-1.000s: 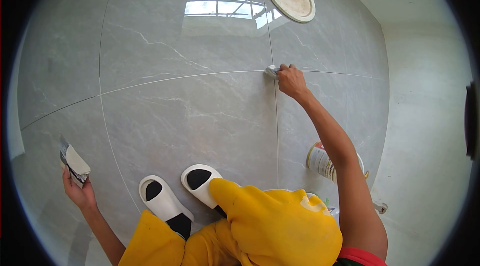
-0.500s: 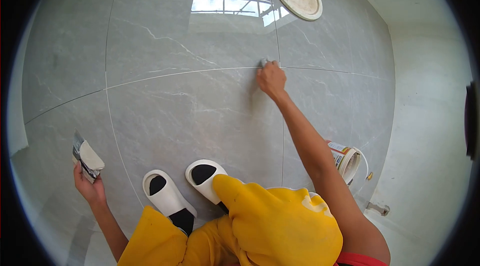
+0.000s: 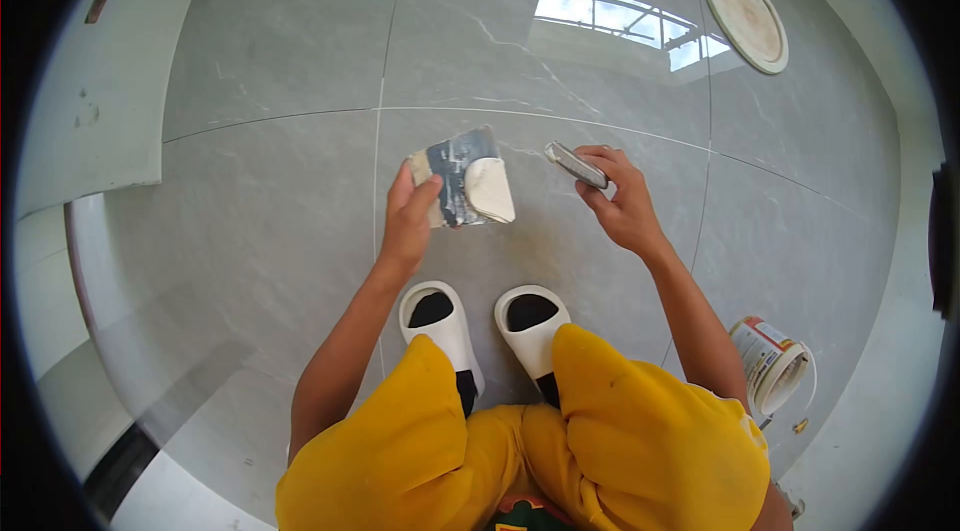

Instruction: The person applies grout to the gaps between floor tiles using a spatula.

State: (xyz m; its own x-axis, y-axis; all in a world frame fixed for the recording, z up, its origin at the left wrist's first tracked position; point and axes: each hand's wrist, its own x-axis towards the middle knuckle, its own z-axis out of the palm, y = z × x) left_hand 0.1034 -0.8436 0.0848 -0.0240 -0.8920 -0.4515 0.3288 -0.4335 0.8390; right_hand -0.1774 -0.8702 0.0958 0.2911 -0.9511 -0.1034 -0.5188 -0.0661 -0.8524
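My left hand point(image 3: 409, 216) grips a flat, smeared board point(image 3: 455, 171) by its left side, thumb on top. A thick lump of off-white paste point(image 3: 489, 191) sits on the board's right part. To the right of it, my right hand point(image 3: 622, 199) holds a narrow grey scraper point(image 3: 577, 165), with a little pale paste at its far end. The scraper and board are apart, both held above the grey tiled floor point(image 3: 540, 251). Pale lines run along some tile joints point(image 3: 520, 112).
A round lid-like disc point(image 3: 748, 16) lies at the upper right. An open bucket point(image 3: 772, 366) with a handle stands at the lower right. White slippers point(image 3: 440, 321) are below my hands. A white door or panel point(image 3: 110, 71) is at the left, and a pale wall point(image 3: 900, 261) borders the right.
My right hand has lifted off the floor joint with the scraper. My left hand has brought the board in from the far left to the front. The view has shifted left.
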